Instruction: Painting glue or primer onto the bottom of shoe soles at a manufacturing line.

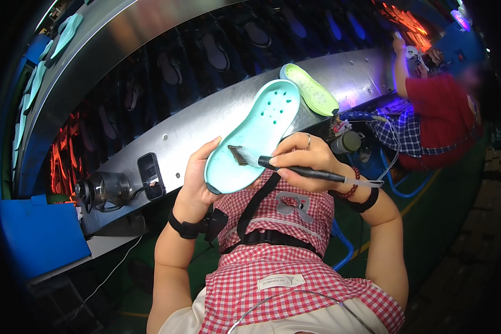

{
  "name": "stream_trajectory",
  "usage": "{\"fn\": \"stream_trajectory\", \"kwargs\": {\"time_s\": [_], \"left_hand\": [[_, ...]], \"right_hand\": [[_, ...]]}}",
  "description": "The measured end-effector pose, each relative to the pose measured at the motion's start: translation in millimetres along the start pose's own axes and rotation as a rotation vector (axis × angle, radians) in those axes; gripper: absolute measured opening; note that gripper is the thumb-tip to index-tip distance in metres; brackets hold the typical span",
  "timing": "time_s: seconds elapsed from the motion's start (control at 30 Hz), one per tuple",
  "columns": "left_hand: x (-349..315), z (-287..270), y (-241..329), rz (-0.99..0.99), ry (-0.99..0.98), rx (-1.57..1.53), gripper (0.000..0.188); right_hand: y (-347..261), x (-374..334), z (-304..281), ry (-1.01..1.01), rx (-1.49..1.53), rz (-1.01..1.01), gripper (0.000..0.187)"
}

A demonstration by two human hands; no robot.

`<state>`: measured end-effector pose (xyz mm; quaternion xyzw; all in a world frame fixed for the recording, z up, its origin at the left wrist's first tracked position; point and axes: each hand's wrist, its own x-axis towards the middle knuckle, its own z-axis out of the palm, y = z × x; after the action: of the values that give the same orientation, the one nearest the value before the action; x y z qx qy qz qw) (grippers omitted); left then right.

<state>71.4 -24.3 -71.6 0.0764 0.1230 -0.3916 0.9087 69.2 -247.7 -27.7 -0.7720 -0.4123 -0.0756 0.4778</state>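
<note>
Mint sole [253, 133] held up in front of you, over the near edge of the metal surface [206, 119], holed end pointing away from you, dark patch at the near end. Your left hand [196, 173] has it: fingers clamped on the heel end, thumb along the rim, others partly hidden beneath. Your right hand [312, 154] has its fingers pinched round the black handle of a brush [267, 162], bristles at the sole's inner face; clear tube [366, 182] near your right wrist. Just beyond the mint sole, a yellow-green sole [312, 92] on the surface. To your left, black tray [150, 175] and transparent jug [108, 189]. Far right, a co-worker [440, 119] in red, one arm stretched forward.
</note>
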Motion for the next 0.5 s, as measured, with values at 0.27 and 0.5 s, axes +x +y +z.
{"fn": "stream_trajectory", "kwargs": {"time_s": [0.27,0.5], "left_hand": [[0,2,-4,0.048,0.123,0.04,0.044],[0,-7,-5,0.042,0.105,0.072,0.049]], "right_hand": [[0,-9,1,0.189,0.082,0.159,0.021],[0,-23,19,0.148,0.449,0.409,0.021]]}}
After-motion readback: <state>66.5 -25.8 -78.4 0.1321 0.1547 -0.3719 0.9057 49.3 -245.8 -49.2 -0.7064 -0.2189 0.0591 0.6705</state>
